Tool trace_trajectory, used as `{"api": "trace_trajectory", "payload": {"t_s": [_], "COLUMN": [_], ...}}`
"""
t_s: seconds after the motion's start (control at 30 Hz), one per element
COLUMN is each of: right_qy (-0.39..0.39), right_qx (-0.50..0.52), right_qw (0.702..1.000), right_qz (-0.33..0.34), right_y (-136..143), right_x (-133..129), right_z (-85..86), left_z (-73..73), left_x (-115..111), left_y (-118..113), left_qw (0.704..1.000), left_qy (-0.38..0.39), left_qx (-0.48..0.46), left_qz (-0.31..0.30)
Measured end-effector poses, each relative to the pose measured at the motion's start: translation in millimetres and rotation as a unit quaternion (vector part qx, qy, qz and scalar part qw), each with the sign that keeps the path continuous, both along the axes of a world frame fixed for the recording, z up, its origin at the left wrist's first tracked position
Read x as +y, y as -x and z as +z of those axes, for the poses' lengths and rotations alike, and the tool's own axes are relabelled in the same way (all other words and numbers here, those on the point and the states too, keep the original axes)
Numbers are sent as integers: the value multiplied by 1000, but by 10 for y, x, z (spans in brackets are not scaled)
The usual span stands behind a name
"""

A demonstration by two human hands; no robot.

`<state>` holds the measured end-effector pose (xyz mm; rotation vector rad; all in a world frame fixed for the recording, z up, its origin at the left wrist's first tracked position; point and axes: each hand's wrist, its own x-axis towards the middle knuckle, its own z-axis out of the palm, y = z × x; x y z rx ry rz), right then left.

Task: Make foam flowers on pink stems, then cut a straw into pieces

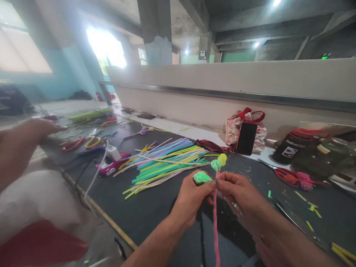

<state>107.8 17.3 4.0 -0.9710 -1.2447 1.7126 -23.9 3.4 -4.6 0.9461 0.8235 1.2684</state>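
Both my hands meet over the dark tabletop around a pink twisted pipe-cleaner stem (215,226). My left hand (191,196) is closed, thumb and fingers pinching the stem from the left, with a green fuzzy bud (202,177) standing out above its thumb. From the right, my right hand (235,187) pinches the stem near its top. Above the fingertips rise a mint-green bud (216,165) and a yellow bud (222,159). Beyond my left hand lies a spread of loose pipe cleaners (167,161) in green, yellow, blue, purple and cream.
Red-handled scissors (286,176) lie at the right beside a black bottle (289,146). A phone (246,138) leans on a patterned bag (232,126). A magenta power strip (111,167) with a white plug sits at the left, near another person's arm (25,141).
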Motion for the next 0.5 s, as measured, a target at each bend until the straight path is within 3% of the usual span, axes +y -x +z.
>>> {"api": "trace_trajectory", "payload": {"t_s": [0.17,0.3,0.5], "right_qy": [-14,-21,-9], "right_qx": [-67,-77,-70], "right_qw": [998,997,997], "right_qz": [-8,-11,-7], "right_y": [-30,-72,-49], "right_x": [22,51,39], "right_z": [44,73,130], "left_z": [2,-4,-43], "left_x": [-9,-8,-9], "left_y": [26,63,44], "left_qw": [1000,998,997], "left_qy": [8,21,35], "left_qx": [-19,-29,-49], "left_qz": [-15,-52,-44]}}
